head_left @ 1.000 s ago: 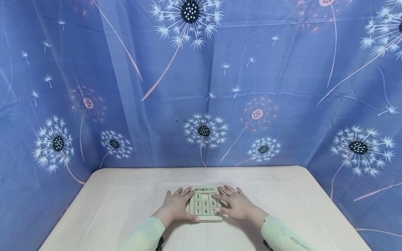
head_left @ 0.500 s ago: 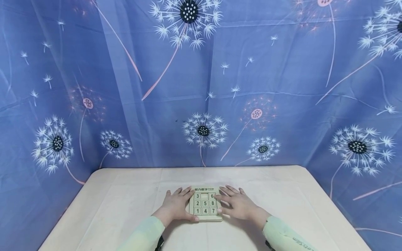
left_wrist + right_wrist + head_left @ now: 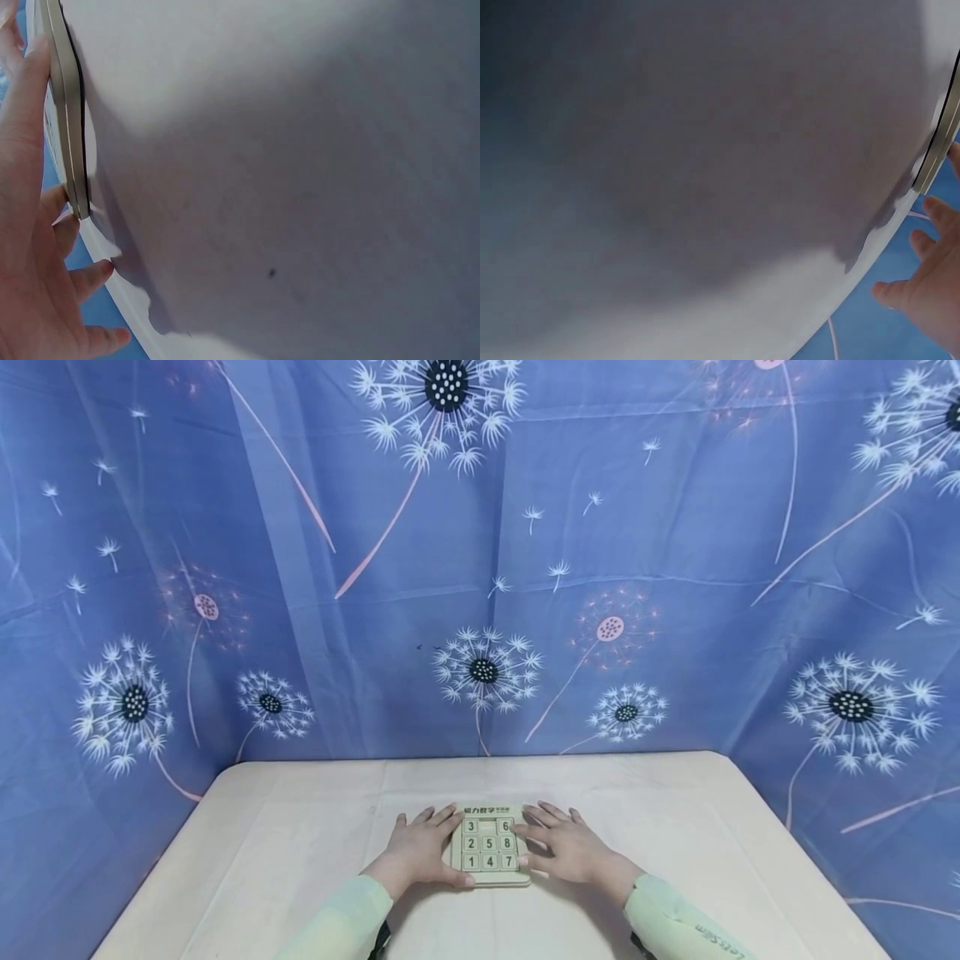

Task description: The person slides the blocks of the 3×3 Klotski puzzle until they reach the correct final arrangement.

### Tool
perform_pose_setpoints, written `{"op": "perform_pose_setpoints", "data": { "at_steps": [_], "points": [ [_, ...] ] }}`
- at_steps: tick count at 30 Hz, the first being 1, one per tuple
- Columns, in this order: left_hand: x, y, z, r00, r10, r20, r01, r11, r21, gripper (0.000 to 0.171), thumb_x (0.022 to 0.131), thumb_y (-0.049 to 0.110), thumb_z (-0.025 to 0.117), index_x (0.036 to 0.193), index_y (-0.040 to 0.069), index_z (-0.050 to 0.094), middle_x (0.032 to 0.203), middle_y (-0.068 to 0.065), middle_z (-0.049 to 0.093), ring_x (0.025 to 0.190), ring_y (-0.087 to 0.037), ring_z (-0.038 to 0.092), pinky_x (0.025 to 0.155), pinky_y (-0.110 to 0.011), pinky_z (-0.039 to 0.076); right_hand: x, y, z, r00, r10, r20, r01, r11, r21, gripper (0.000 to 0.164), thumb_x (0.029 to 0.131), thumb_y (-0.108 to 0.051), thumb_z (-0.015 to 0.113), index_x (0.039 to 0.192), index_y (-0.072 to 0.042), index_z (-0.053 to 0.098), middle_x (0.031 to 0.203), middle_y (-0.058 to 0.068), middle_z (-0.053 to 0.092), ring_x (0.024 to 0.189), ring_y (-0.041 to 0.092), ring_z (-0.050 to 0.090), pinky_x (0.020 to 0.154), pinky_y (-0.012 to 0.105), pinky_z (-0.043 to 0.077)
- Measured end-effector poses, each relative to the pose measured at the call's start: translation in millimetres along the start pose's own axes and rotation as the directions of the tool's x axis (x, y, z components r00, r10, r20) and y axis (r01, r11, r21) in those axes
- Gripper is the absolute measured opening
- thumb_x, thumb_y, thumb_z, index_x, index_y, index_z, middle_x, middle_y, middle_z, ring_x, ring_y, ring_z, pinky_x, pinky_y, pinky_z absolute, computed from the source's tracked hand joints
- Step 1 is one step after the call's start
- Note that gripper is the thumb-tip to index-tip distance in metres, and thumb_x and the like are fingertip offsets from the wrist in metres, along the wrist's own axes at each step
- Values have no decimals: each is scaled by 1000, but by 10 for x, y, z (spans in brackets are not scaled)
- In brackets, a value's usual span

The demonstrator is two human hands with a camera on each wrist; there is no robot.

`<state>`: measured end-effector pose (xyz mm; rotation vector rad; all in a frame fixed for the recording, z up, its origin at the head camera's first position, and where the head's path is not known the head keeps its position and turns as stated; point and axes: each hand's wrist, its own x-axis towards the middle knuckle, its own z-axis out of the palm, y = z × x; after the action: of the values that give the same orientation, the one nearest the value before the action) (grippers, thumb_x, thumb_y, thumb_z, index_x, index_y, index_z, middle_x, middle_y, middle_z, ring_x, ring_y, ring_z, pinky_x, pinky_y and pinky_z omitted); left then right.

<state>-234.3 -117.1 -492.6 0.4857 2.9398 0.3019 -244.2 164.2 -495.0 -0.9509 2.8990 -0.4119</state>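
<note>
Left hand (image 3: 422,850) is spread wide, its thumb on the number board (image 3: 498,882), which lies just right of that hand and looks longest pointing away from the person. Right hand (image 3: 573,850), fingers spread too, is nearer the 6 tile (image 3: 505,827).

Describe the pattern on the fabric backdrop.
White and pink dandelions on blue; the backdrop shows best in the head view.

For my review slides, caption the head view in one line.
Left hand and right hand flank a number puzzle on a table, with a gap between tile 3 and tile 6.
</note>
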Motion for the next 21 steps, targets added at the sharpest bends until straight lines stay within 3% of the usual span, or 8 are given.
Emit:
{"op": "perform_pose_setpoints", "data": {
  "at_steps": [21],
  "points": [
    [12,2,-4,1000,-5,4,5,1000,18,110,66,77,79,154,19,48,164,-1,44,149,-37,44,118,-73,33,38,-10,15,1000,0,5,0,1000,-5,57,100,-57,53,146,-24,58,161,14,45,151,45,37,115,80,28]
  ]
}}
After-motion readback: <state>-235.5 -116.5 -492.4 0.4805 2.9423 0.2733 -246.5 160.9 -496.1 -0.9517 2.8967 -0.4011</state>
